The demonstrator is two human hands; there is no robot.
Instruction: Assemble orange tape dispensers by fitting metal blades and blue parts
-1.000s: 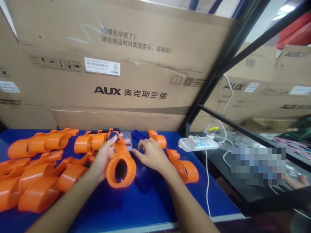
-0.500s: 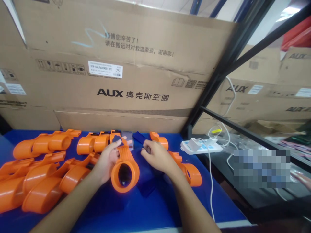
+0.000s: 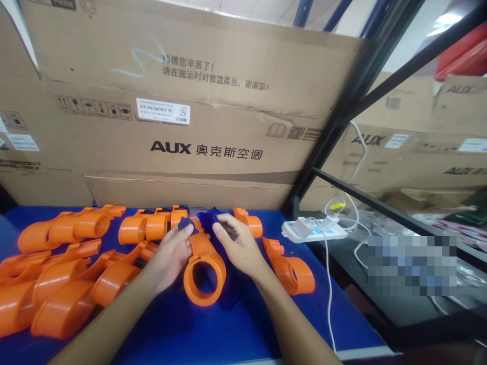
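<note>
A: So where did we have the orange part (image 3: 201, 247)?

B: Between our hands, over the worktop (image 3: 236, 344), ring end towards us, long axis running away and a bit left. Our left hand (image 3: 173, 258) was curled round its far end. Our right hand (image 3: 241, 248), half curled, pinched a dark blue piece (image 3: 208, 219) just right of that end. Couldn't tell if they touched.

A: Containers?

B: An AUX carton (image 3: 228, 116) stood behind, but we couldn't see inside, tbh.
</note>
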